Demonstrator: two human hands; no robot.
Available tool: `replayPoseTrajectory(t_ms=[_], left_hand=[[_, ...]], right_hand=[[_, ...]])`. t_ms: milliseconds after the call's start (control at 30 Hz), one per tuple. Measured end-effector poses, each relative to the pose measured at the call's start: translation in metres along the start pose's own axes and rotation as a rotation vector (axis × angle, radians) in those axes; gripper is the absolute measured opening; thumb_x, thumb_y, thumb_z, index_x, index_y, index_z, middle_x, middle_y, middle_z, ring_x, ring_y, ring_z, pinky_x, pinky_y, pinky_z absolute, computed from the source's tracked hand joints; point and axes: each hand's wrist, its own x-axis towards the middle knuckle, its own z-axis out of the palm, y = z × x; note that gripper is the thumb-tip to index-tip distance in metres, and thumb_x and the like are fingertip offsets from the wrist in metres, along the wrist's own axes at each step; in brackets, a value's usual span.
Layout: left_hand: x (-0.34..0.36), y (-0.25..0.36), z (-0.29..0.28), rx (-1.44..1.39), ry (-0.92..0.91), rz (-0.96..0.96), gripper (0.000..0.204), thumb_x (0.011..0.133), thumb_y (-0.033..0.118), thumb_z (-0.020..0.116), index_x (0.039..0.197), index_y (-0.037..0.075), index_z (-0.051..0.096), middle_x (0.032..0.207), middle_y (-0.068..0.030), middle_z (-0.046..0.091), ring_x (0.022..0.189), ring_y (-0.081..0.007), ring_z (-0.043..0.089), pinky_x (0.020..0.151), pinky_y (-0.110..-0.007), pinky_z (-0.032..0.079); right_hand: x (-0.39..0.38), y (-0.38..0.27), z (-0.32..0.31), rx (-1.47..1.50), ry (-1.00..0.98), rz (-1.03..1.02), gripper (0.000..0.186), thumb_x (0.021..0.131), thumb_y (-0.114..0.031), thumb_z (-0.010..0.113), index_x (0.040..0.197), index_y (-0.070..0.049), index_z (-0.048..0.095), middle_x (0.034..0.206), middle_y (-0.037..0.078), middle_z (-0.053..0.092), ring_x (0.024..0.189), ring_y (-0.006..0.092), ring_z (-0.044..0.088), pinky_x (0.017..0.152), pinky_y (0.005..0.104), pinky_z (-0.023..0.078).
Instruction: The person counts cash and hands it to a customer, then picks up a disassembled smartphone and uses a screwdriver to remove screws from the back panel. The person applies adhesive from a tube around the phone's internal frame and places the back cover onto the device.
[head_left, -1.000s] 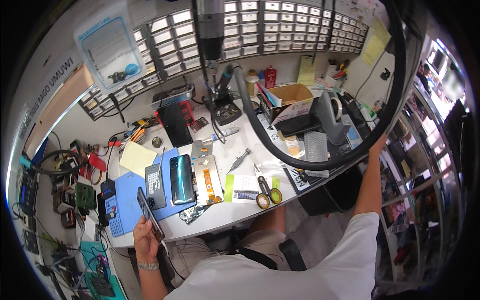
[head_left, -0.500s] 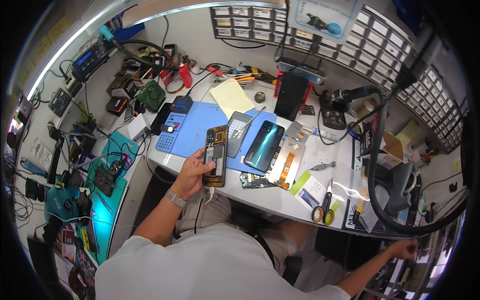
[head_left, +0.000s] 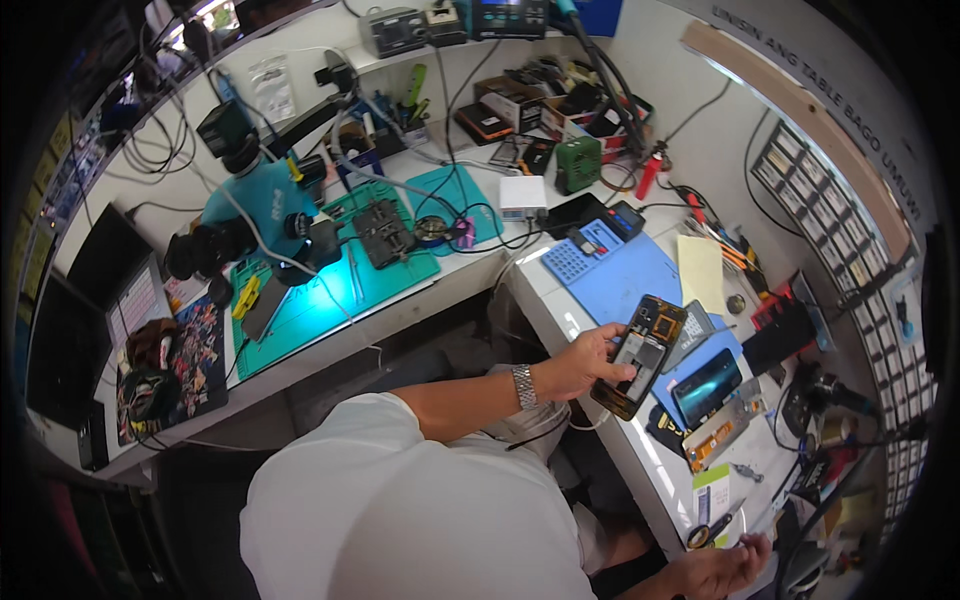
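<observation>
My left hand grips an opened phone with its internal board and battery showing, held above the right-hand bench; a white cable hangs below it. Behind the phone lie a blue repair mat and a blue-green phone. My right hand is low at the right, beside scissors, with fingers curled; what they hold, if anything, is too small to make out. Near them lie an orange flex cable part and a small grey screwdriver.
A side bench at the left holds a blue microscope, a teal mat with a blue light on it, tangled cables and a laptop. Electronic instruments stand on a back shelf; drawer racks line the right wall.
The view has swung left toward the side bench. The phone in my left hand has turned to show its opened inside and been raised. My right hand has moved toward the bench edge.
</observation>
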Motion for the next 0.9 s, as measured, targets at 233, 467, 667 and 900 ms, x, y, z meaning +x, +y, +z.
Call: replayPoseTrajectory(t_ms=[233, 467, 667, 900], left_hand=[[-0.062, 0.042, 0.005, 0.246, 0.085, 0.392, 0.064, 0.091, -0.006, 0.079, 0.147, 0.000, 0.049, 0.123, -0.0094, 0.071, 0.118, -0.0150, 0.067, 0.105, -0.033, 0.054], [-0.116, 0.083, -0.013, 0.593, 0.371, 0.587, 0.059, 0.087, -0.006, 0.080, 0.140, -0.001, 0.055, 0.111, -0.0104, 0.076, 0.105, -0.0145, 0.072, 0.094, -0.032, 0.056], [-0.136, 0.092, -0.021, 0.726, 0.446, 0.524, 0.056, 0.092, -0.005, 0.078, 0.144, -0.001, 0.057, 0.131, -0.0062, 0.070, 0.120, -0.0108, 0.064, 0.106, -0.031, 0.051], [-0.145, 0.085, -0.008, 0.721, 0.353, 0.621, 0.067, 0.095, 0.004, 0.083, 0.153, -0.003, 0.051, 0.141, -0.0068, 0.065, 0.127, -0.0128, 0.061, 0.112, -0.032, 0.048]], right_hand=[[-0.066, -0.031, 0.179, 0.550, -0.979, 0.777, 0.038, 0.111, -0.024, 0.063, 0.137, -0.001, 0.048, 0.130, 0.018, 0.065, 0.116, 0.0196, 0.063, 0.097, 0.0317, 0.049], [-0.081, -0.080, 0.245, 0.993, -1.136, 0.751, 0.041, 0.102, -0.001, 0.071, 0.140, 0.000, 0.056, 0.128, 0.009, 0.069, 0.114, 0.0158, 0.067, 0.100, 0.0319, 0.054], [-0.092, -0.098, 0.259, 0.983, -1.128, 0.735, 0.033, 0.101, 0.010, 0.065, 0.133, 0.001, 0.061, 0.119, 0.009, 0.075, 0.106, 0.0161, 0.072, 0.095, 0.0306, 0.056], [-0.100, -0.096, 0.246, 0.870, -1.017, 0.676, 0.023, 0.098, 0.012, 0.066, 0.119, 0.002, 0.065, 0.106, 0.010, 0.077, 0.096, 0.0141, 0.073, 0.086, 0.0274, 0.055]])
